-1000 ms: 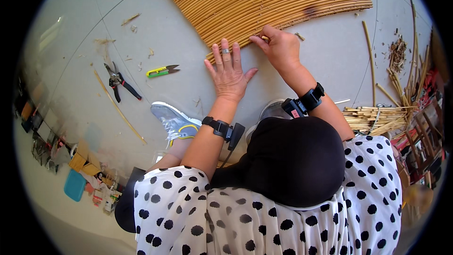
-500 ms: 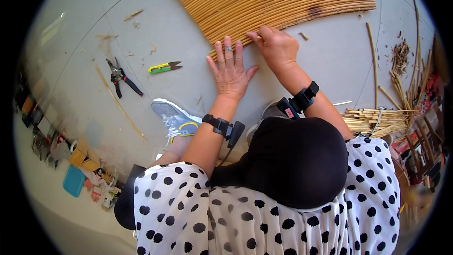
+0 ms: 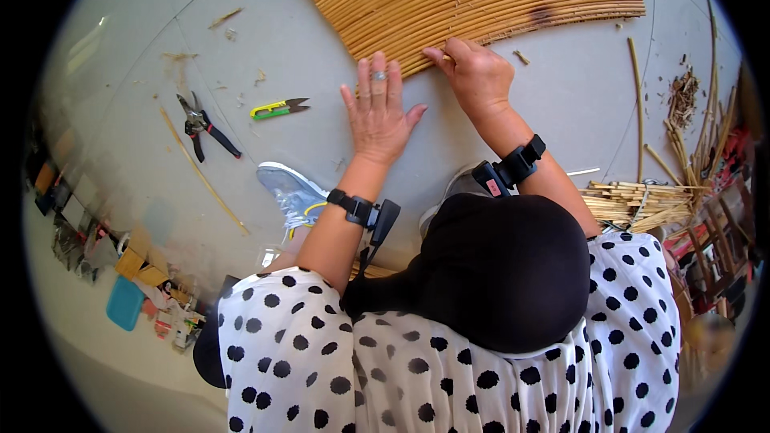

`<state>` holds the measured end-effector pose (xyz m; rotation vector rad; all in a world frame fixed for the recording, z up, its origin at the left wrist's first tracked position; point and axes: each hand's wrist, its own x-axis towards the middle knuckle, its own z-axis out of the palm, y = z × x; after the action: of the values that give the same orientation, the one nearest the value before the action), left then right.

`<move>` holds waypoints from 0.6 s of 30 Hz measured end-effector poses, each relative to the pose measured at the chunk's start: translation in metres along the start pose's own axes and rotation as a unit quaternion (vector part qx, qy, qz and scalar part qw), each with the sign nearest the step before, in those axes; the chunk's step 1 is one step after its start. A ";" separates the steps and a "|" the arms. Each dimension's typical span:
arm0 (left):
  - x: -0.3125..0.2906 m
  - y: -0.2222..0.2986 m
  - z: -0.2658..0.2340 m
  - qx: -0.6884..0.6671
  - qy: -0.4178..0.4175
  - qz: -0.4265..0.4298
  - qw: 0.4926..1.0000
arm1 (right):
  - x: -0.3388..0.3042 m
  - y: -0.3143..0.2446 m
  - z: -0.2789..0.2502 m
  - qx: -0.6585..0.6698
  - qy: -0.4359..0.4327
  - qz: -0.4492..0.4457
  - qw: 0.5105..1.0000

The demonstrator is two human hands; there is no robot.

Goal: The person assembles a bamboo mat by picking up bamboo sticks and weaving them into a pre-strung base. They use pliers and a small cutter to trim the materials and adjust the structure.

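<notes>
A mat of thin yellow-brown reed sticks [image 3: 473,0] lies on the floor at the top of the view, its rows bound side by side. My left hand [image 3: 378,116] is flat, with fingers stretched and thumb apart; its fingertips rest at the mat's near left corner. Along the same near edge, my right hand [image 3: 479,78] is closed, thumb and forefinger pinching the outermost reed. The tips of that pinch are partly hidden by the hand itself.
Left of my hands lie pruning shears [image 3: 202,127], yellow-green thread snips [image 3: 279,108] and a loose reed [image 3: 204,172]. At right are a bundle of cut reeds [image 3: 638,204], a long stick [image 3: 636,108] and a pile of scraps [image 3: 683,98]. My shoe [image 3: 290,192] is below.
My left hand has shifted slightly left and up along the mat's edge, still flat. My right hand keeps its pinch at nearly the same spot. The whole view has moved a little.
</notes>
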<state>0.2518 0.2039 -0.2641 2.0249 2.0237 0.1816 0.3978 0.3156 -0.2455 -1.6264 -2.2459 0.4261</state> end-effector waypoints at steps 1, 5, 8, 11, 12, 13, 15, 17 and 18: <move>0.006 0.003 0.004 -0.003 -0.001 -0.009 1.000 | 0.001 0.000 0.002 0.004 0.005 -0.001 1.000; 0.017 0.008 0.010 -0.010 -0.008 -0.031 0.999 | 0.000 0.000 0.001 -0.015 -0.015 0.004 1.000; 0.019 0.008 0.008 -0.013 -0.007 -0.028 1.000 | 0.000 -0.005 -0.002 -0.015 -0.020 0.014 1.000; 0.020 0.008 0.007 -0.013 -0.014 -0.025 0.999 | 0.005 -0.005 -0.003 -0.030 -0.040 0.030 0.998; 0.020 0.009 0.007 -0.013 -0.018 -0.024 0.999 | 0.004 -0.004 -0.002 -0.029 -0.038 0.030 0.998; 0.021 0.011 0.003 -0.013 -0.031 -0.033 0.999 | 0.003 -0.003 0.000 -0.027 -0.036 0.031 0.999; 0.023 0.016 -0.007 -0.014 -0.060 -0.049 0.997 | 0.004 0.000 0.002 -0.025 -0.033 0.035 0.999; 0.023 0.017 -0.007 -0.002 -0.033 -0.013 0.999 | 0.003 -0.001 0.002 -0.026 -0.042 0.044 0.998; 0.023 0.017 -0.005 0.004 -0.020 0.005 1.000 | 0.004 -0.001 0.002 -0.023 -0.048 0.049 0.997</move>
<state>0.2672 0.2277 -0.2570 2.0266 1.9935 0.1347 0.3950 0.3185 -0.2464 -1.7824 -2.2668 0.4902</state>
